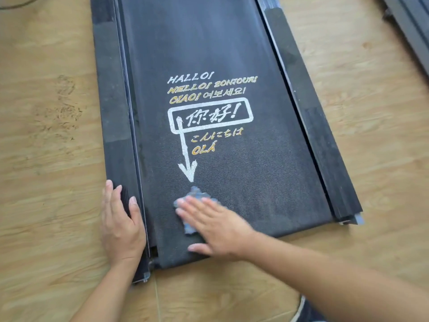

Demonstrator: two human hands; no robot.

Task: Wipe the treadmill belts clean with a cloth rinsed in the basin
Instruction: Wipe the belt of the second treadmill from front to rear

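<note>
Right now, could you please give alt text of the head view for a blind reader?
A right hand presses a grey cloth flat on a black treadmill belt below printed greetings; the left hand rests on the side rail.

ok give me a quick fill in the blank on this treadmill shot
The right hand presses a blue-grey ____ onto the treadmill belt.
The left hand rests on the black side ____.
The lowest yellow word beside the white arrow reads ____.
Missing: cloth; rail; OLÁ
</note>
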